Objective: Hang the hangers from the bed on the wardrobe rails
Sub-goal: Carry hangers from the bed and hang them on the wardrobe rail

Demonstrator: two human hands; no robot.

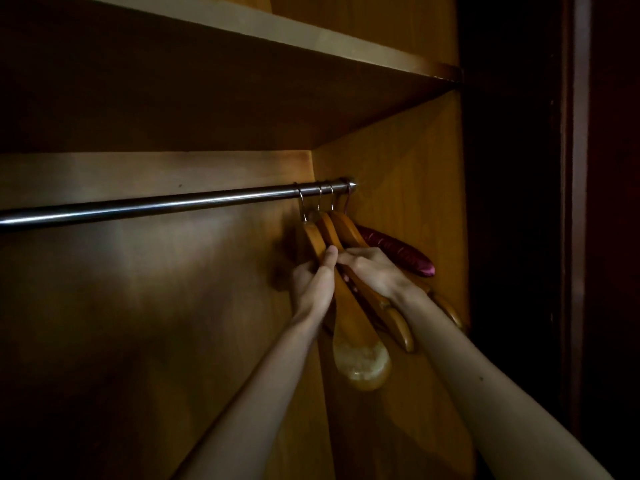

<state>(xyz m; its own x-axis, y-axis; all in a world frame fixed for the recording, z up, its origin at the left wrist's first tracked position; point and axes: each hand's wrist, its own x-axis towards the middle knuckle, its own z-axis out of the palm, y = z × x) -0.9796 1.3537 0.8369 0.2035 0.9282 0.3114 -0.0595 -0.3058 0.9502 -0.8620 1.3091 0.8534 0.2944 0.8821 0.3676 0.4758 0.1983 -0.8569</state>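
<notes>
Right of centre in the frame, three wooden hangers [341, 237] and a padded red hanger [398, 252] already hook over the far end of the rail [156, 206], bunched by the wardrobe's side wall [415, 168]. The left hand [313, 282] pinches the nearest wooden one; the right hand [372, 271] clasps the next. The bed is out of view, so any hangers left cannot be judged.

Metal wardrobe rail [156, 206] running left to right under a wooden shelf [242, 98], three wooden hangers [349, 306] hooked close together at its right end, a padded maroon hanger [398, 252] hooked last, nearest the side wall [415, 174]
</notes>
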